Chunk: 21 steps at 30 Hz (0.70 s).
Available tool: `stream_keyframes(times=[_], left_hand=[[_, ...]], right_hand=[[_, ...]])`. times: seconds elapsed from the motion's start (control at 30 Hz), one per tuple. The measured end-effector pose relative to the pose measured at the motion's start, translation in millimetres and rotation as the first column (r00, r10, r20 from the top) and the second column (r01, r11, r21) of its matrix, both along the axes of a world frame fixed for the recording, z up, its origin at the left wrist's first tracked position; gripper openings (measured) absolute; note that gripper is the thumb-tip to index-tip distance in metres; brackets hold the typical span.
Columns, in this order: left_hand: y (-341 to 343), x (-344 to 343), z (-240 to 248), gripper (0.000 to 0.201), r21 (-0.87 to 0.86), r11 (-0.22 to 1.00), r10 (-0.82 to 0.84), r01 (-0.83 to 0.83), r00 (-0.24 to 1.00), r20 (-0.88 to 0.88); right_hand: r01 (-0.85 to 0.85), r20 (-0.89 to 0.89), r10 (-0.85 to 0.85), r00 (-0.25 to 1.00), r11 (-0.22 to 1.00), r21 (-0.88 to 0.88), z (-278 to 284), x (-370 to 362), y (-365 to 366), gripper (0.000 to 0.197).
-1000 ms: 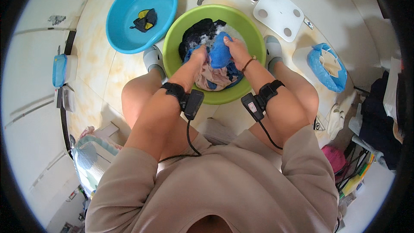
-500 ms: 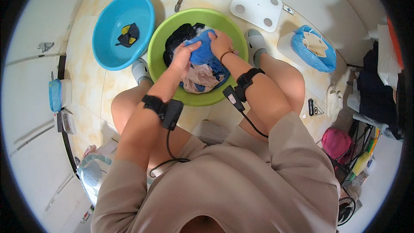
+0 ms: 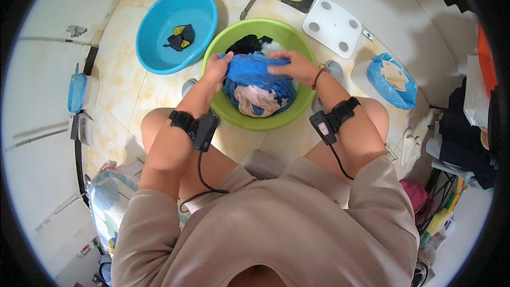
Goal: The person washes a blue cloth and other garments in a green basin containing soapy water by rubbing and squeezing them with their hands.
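- Blue cloth (image 3: 249, 69): stretched across the middle of the green basin (image 3: 303, 101), inside its rim.
- Left hand (image 3: 217, 68): closed on the cloth's left end, wrist over the basin's left rim.
- Right hand (image 3: 297, 67): fingers over the cloth's right end; I cannot tell whether they grip. Its wrist meets the right rim.
- Room: the far inner wall and white suds (image 3: 271, 48) show beyond the cloth; tiled floor (image 3: 119, 93) stretches left.
- Inside: black cloth (image 3: 245, 45) far, pinkish cloth (image 3: 257, 100) near.
- Hemming the basin: a knee on either side, slippers beside the left and right rims.
- Far left, just beside: a blue basin (image 3: 159, 26) with a dark-and-yellow cloth (image 3: 181, 37).
- Far right: white scale (image 3: 333, 26); right, a blue-lined bin (image 3: 404, 93).
- Far: a pipe (image 3: 252, 4).
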State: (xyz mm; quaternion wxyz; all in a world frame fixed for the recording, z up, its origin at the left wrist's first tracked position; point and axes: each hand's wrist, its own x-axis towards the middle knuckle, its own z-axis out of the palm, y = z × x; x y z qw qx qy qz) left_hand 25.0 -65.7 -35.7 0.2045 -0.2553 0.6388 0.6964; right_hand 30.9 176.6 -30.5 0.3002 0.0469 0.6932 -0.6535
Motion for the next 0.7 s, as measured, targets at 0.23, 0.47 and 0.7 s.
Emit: stream_keyframes(times=[0.23, 0.47, 0.7], left_hand=[[24.9, 0.8, 3.1, 0.043, -0.248, 0.873, -0.459, 0.421, 0.88, -0.122], [-1.4, -3.4, -56.1, 0.029, -0.762, 0.469, -0.766, 0.447, 0.635, -0.099], [36.5, -1.2, -62.1, 0.019, 0.202, 0.978, 0.073, -0.057, 0.994, -0.077]], right_hand=[[-0.081, -0.151, 0.271, 0.951, 0.686, 0.723, -22.6, -8.5, 12.0, 0.044], [-0.043, -0.165, 0.124, 0.978, 0.903, 0.427, -50.0, -11.6, 6.5, 0.039], [0.541, 0.081, -0.535, 0.841, 0.826, -0.157, -82.7, -1.0, -5.3, 0.047]])
